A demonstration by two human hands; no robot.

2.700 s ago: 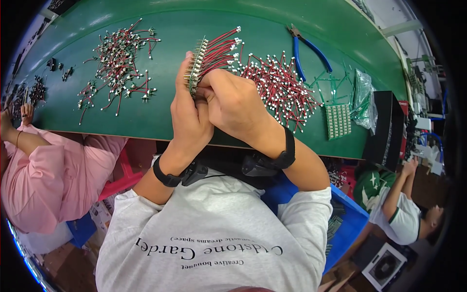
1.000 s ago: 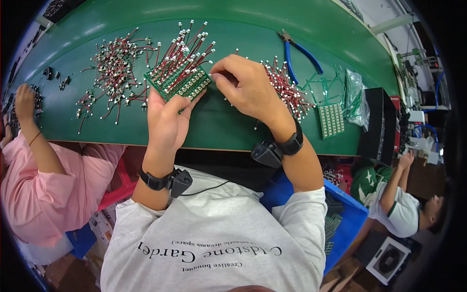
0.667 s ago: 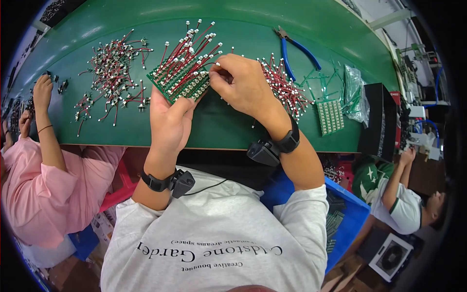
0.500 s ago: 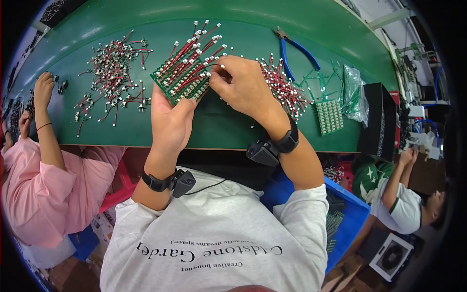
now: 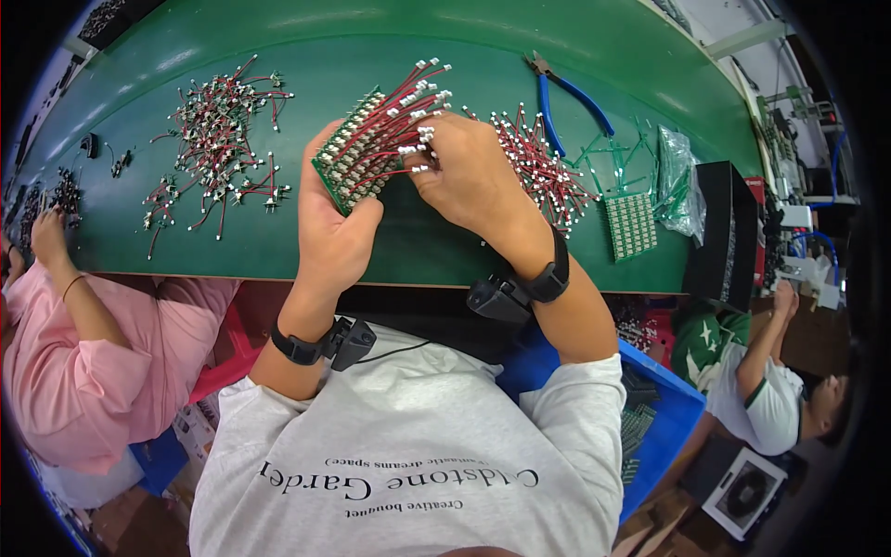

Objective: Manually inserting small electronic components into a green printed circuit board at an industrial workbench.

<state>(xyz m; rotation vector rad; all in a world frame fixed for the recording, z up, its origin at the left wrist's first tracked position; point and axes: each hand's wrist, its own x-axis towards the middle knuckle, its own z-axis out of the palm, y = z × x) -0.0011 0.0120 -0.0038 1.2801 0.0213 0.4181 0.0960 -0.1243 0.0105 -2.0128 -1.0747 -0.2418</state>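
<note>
My left hand [image 5: 332, 223] grips a small green circuit board [image 5: 357, 160] from below, holding it tilted above the green table [image 5: 260, 251]. Rows of red wires with white plug ends [image 5: 408, 102] stick out of the board toward the upper right. My right hand [image 5: 469, 176] rests on the board's right side, its fingertips pinching the white ends of those wires. Both wrists carry black bands with small black devices.
A heap of red-wired connectors [image 5: 543, 167] lies right of my hands, another heap [image 5: 218, 139] to the left. Blue-handled pliers [image 5: 566, 93], a spare green board [image 5: 631, 226] and a clear bag [image 5: 677, 181] sit at right. Other people work at left [image 5: 65, 353] and lower right [image 5: 770, 390].
The board has been lifted from lying nearly flat by the table to a tilted hold, and both hands have shifted right with it; my right fingers moved onto the wire ends.
</note>
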